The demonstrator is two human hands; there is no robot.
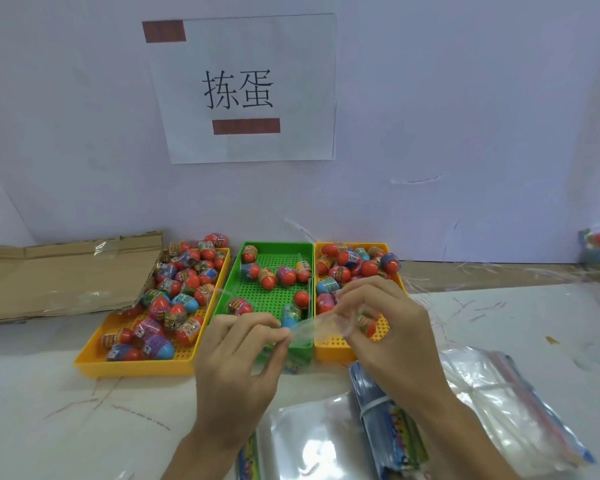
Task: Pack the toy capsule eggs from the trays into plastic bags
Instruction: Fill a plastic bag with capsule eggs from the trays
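Item 1, plastic bag [314,326]: clear and stretched between both hands above the near edge of the green tray [274,244]. I read the step as opening the mouth for loading.

Item 2, left hand [239,351]: thumb and fingertips pinch the bag's left end.

Item 3, right hand [392,327]: fingers pinch the bag's right end. I cannot tell whether the egg beside them is inside the bag or lying in the tray.

Item 4, eggs [267,277]: a few in the green tray, with many more heaped in the left yellow tray [136,367] and the right yellow tray [329,351], all along the table's [49,393] far edge.

Item 5, spare bags [499,403]: stacked at the near right corner.

Item 6, cardboard [59,282]: at the far left edge.

Next move, as I judge it: part the two film layers, hold the mouth open with one hand, and free the other to fetch eggs.
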